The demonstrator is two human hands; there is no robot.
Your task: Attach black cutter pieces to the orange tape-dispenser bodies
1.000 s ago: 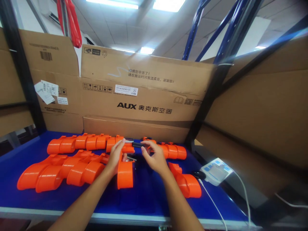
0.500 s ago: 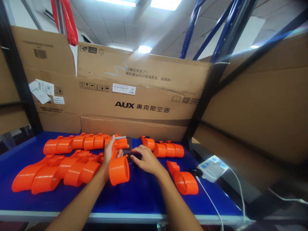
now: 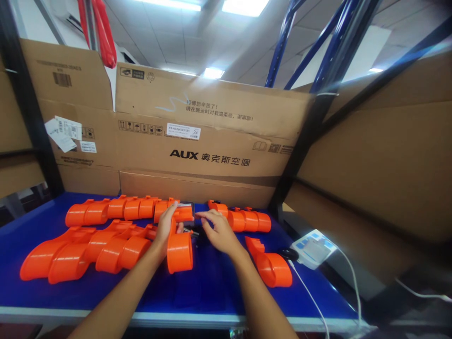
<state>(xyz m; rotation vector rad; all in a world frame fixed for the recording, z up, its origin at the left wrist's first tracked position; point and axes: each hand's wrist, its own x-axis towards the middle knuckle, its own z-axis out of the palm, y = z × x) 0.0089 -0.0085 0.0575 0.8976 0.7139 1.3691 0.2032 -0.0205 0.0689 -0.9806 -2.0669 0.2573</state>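
Observation:
My left hand (image 3: 166,228) is wrapped round an orange plastic part with a wide round ring (image 3: 180,253) at its lower end. The ring hangs just above the blue tabletop. Close by on the right, my right hand (image 3: 218,230) has its fingers apart, the index finger pointing at the end of the held part. Whether that fingertip touches the part I cannot tell. A dark flat object (image 3: 192,207), mostly hidden, lies behind the held part. Small dark and metallic items (image 3: 192,232) show between my hands, too blurred to name.
Similar orange parts stand in a back row (image 3: 131,208) and a front row (image 3: 72,254) on the left. Several more (image 3: 249,220) stand at back right, and one (image 3: 275,269) lies near a white device (image 3: 313,248) with cables. A cardboard wall (image 3: 212,183) closes the back.
My left hand has shifted slightly right with the orange part, whose ring has turned a little. My right hand's index finger has straightened toward the part's end.

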